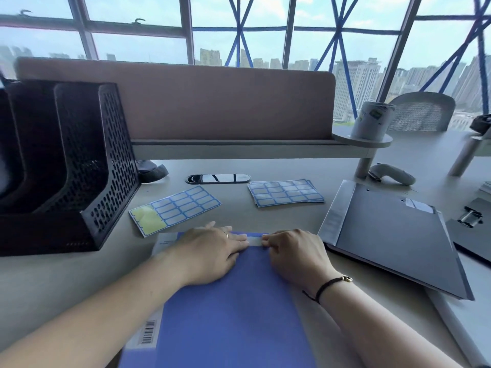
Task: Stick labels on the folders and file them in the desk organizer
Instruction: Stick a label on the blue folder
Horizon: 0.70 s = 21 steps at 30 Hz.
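Desk (79, 274): mesh organizer (79, 160), slots unclear.

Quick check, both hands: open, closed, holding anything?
Left hand: open, flat, fingers pressing the white rectangular label onto the blue plastic folder.
Right hand: fingers curled, pinching the label's other end.

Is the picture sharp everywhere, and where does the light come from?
Head view: daylight comes from the windows behind; wide-angle lens bends the edges; the black organizer is dark; hands and blue folder look slightly soft.
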Each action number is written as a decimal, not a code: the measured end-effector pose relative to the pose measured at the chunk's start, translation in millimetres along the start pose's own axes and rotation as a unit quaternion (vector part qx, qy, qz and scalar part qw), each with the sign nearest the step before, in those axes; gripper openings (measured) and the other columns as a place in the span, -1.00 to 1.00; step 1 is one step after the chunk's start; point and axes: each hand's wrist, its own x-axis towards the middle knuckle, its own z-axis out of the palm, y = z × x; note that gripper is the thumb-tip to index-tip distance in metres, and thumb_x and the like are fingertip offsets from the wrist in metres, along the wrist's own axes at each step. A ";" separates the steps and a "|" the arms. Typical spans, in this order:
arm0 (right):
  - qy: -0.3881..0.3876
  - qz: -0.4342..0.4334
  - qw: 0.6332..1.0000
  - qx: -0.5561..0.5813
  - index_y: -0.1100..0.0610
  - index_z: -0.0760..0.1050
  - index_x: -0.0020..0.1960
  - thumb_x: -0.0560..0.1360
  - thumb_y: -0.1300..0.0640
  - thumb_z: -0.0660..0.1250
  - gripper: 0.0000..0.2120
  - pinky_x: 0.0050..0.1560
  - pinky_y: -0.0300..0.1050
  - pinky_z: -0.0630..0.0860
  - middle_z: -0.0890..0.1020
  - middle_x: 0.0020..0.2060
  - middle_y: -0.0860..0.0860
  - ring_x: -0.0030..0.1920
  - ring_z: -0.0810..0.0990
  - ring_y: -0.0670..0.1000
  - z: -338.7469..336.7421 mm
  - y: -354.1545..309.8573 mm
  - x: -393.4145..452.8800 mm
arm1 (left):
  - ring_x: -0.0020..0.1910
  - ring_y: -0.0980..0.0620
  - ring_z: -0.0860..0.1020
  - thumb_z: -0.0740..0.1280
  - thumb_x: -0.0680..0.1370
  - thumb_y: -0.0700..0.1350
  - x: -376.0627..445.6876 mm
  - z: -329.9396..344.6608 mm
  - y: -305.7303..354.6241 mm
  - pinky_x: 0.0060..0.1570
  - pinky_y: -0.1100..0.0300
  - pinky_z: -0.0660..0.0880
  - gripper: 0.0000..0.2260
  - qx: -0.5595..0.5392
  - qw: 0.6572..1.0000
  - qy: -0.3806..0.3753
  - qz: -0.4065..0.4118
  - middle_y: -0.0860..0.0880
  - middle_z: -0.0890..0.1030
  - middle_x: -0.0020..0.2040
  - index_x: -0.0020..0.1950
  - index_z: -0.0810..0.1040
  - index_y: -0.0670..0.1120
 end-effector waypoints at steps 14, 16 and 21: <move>-0.010 0.043 0.999 -0.003 -0.02 0.58 0.03 0.51 -0.14 0.11 -0.67 -0.12 -0.09 0.47 0.64 0.03 -0.11 0.11 0.57 0.07 -13.4 -5.5 -48.9 | 0.59 0.18 0.10 0.25 0.60 0.21 -106.8 5.7 -41.8 0.47 0.30 0.06 -0.45 -0.209 0.959 0.041 -0.188 0.15 0.13 0.61 0.57 0.25 0.14; 0.006 0.043 0.999 -0.001 -0.01 0.54 0.05 0.53 -0.19 0.13 -0.67 -0.15 -0.08 0.45 0.62 0.01 -0.08 0.11 0.57 0.08 -18.6 -17.5 -60.4 | 0.51 0.13 0.30 0.32 0.59 0.16 -122.1 2.1 -38.4 0.29 0.34 0.24 -0.49 -0.240 0.943 0.065 -0.221 0.18 0.32 0.51 0.52 0.34 0.13; -0.031 -0.014 0.999 0.019 -0.08 0.43 0.38 0.54 -0.27 0.19 -0.52 0.18 -0.06 0.39 0.51 0.31 -0.11 0.30 0.47 0.04 -25.9 -52.4 -85.3 | 0.18 0.15 0.54 0.49 0.50 0.02 -143.9 2.5 -28.5 0.17 0.25 0.40 -0.76 -0.394 0.872 0.106 -0.271 0.14 0.62 0.09 0.14 0.58 0.14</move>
